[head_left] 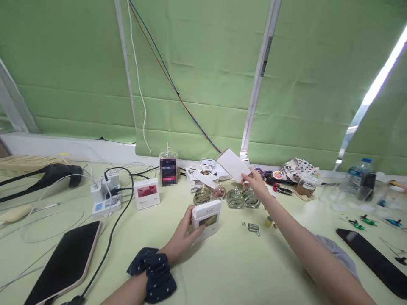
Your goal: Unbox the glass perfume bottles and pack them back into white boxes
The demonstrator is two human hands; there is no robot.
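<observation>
On the counter (254, 267), we locate the white box (208, 217) near centre, apparently gripped at its left side to leave most print clear; the left hand's (182, 235) fingers clamp it, thumb in front. The right hand (255, 182), extended farther, pinches a tilted white panel (232, 165) near glass bottles (235, 200).

Dark navy scrunchie (160, 273), white dots, gathered fabric

blind (203, 63): green | tabletop (241, 267): pale yellow-green | front box (206, 215): white, dark yellowish picture (209, 221) | raised box (233, 165): plain white | scrunchie (156, 273): navy, white dots | cloth (298, 167): white, dark spots
</observation>
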